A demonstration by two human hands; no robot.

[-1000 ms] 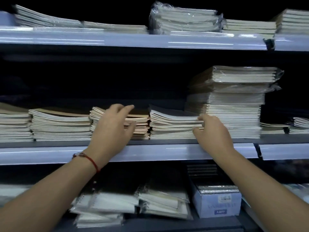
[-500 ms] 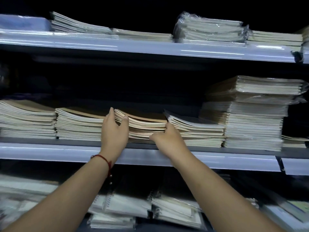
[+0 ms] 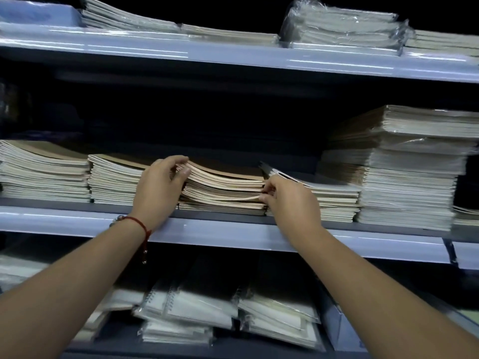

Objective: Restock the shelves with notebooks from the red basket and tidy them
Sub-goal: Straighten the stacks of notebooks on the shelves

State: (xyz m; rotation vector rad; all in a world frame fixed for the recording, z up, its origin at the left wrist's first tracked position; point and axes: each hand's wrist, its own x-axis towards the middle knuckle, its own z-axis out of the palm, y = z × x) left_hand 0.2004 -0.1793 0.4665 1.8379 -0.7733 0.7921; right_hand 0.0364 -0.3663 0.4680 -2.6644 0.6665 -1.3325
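Both forearms reaching up-fwd to the middle shelf [image 3: 233,235], wrists over its pale front lip. Left hand [image 3: 158,190] at the left end of the brown-cover notebook stack [image 3: 225,191]: fingers curled over the top cover, thumb tucked against the stack's front left corner, gripping the upper notebooks; red string bracelet [image 3: 138,224] w/ dangling end on that wrist. Right hand [image 3: 290,200] at the stack's right front corner, fingertips pinching into the page edges abt mid-height, one cover there bowed up slightly. Stack itself: low pile of thin books, tan/brown covers, cream page edges facing out, top books sagging in the middle and lifted at the left end, layers not flush. Sits flat on the middle shelf, centre. Left of stack & touching: another low brown-cover pile [image 3: 114,180], then one more pile [image 3: 44,172] further left. Right of stack, just beside: grey-cover pile [image 3: 334,200], top cover tilted up; beyond that a tall plastic-wrapped pile [image 3: 412,172]. Above stack: top shelf [image 3: 233,54] w/ flat piles and a wrapped bundle [image 3: 342,28]. Below stack: wrapped spiral notebooks [image 3: 197,309] lying askew on the bottom level, blurry.
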